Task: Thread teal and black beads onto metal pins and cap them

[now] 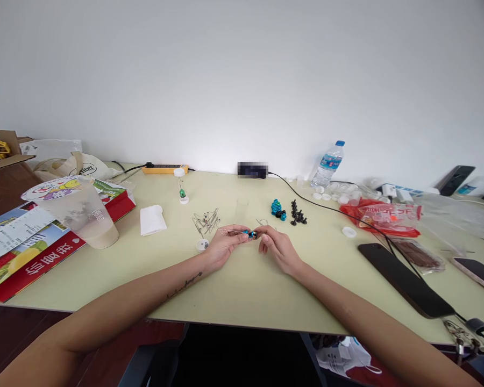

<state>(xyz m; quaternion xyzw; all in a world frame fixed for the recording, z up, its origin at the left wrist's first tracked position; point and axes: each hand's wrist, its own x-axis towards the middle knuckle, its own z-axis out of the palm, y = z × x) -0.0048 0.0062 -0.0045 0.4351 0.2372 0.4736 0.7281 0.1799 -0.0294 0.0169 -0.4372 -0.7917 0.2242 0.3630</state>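
Both hands meet above the table's front middle. My left hand (222, 246) is closed, pinching a small blue-and-black piece (250, 234); a thin metal rod seems to lie along its fingers. My right hand (280, 250) has its thumb and forefinger closed at the black end of that piece. Beside the left hand is a white cap (202, 245) holding tiny bits. Just beyond the hands stands a clear tube (242, 207). A pile of thin metal pins (205, 221) lies to the left. Blue pieces (276, 206) and black pieces (296, 216) are heaped to the right.
A white-capped clear stand with a green piece (182, 193) is farther back. On the left are a plastic cup (92, 217), red box (50, 263) and folded tissue (153, 220). Rightward lie a water bottle (328, 165), white caps (349, 232), red packaging (381, 217) and a black phone (405, 279).
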